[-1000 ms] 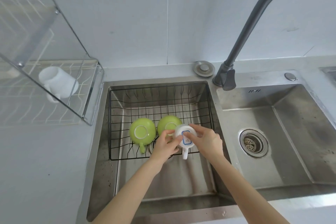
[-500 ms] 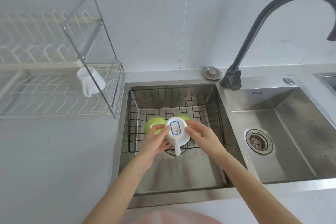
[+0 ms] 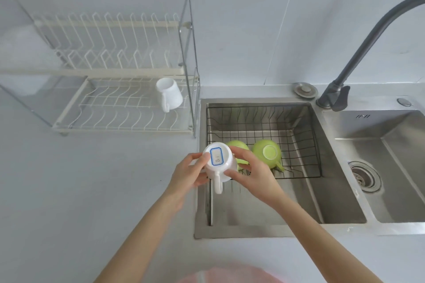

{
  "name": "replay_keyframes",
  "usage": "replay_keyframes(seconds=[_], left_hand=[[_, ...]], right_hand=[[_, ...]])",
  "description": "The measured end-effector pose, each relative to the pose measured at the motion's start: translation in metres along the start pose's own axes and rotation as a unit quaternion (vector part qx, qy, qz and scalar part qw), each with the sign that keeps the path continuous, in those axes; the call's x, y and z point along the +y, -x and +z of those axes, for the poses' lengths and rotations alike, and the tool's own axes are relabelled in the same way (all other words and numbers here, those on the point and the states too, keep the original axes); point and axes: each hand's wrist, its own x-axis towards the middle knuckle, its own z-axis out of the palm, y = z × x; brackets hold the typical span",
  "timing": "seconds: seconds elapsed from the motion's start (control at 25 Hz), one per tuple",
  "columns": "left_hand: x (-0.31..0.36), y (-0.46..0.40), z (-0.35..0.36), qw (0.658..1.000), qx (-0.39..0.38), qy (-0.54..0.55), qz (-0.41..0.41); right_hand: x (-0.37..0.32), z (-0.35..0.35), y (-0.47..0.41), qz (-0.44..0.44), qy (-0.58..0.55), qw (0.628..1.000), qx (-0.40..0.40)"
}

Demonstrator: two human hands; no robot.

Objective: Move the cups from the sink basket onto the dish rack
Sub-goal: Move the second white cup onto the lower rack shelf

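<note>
At the far left a white wire dish rack (image 3: pixel 119 103) with two tiers stands on the pale tabletop (image 3: pixel 80 190), framed by clear side panels. On its lower tier, toward the right end, a plain white cup (image 3: pixel 171 95) lies tilted on its side, its mouth turned up and to the left and its handle pointing down. Nearer the camera, above the left edge of the sink, both hands are closed around a second white mug (image 3: pixel 219 163) held upside down: the left hand (image 3: pixel 187 173) grips its left side, fingers curled round the wall, and the right hand (image 3: pixel 251 171) cups its right side. The mug's base faces up and carries a blue-bordered label (image 3: pixel 216 156); its handle points down toward the camera. The mug is clear of the basket, raised above the sink's rim. Just behind the right hand, in the black wire sink basket (image 3: pixel 299 145) set into the left basin (image 3: pixel 264 211), two green cups sit upside down side by side: the left green cup (image 3: pixel 236 146) is partly hidden by the mug and fingers, while the right green cup (image 3: pixel 268 153) shows its pale round base and a handle pointing to the lower right. Farther right, a dark faucet (image 3: pixel 368 46) arches up from the back ledge, and the right basin (image 3: pixel 391 179) holds a round drain strainer (image 3: pixel 364 176).
</note>
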Motion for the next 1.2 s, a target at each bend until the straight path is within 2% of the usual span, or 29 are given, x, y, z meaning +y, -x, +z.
replay_keyframes(seconds=[0.16, 0.6, 1.2], left_hand=[[0.004, 0.008, -0.041, 1.0, -0.007, -0.011, 0.023], [0.027, -0.002, -0.148, 0.988, -0.092, -0.081, 0.097], [0.081, -0.096, -0.238, 0.976, -0.023, -0.158, 0.146]], right_hand=[[-0.018, 0.035, 0.0, -0.023, -0.02, 1.0, 0.005], [-0.073, 0.109, -0.039, -0.055, -0.012, 0.998, 0.024], [-0.122, 0.174, -0.167, -0.032, -0.036, 0.998, 0.048]])
